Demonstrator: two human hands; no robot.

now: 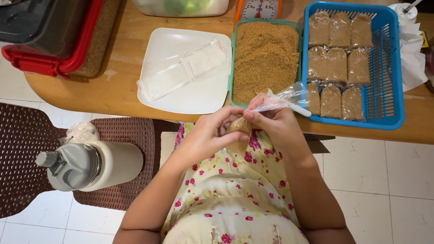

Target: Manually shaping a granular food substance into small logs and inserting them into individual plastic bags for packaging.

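Both hands hold a small plastic bag [239, 126] of brown grains just off the bench [113, 90] edge: the left hand [205, 135] cups its filled bottom, the right hand [275, 122] pinches its twisted clear top. Just beyond are a green tray [232, 58] of loose grains and a blue basket [389, 68] of filled bags.

Both forearms bare, angled inward from elbows, meeting at midline just below table edge. Left hand [205, 135] curled, palm turned right, fingers and thumb pinched closed. Right hand [275, 122] cupped opposite, back of hand up, fingertips [251, 115] pressed close against left hand's. Wrists slightly bent, hands touching at fingertips above lap.
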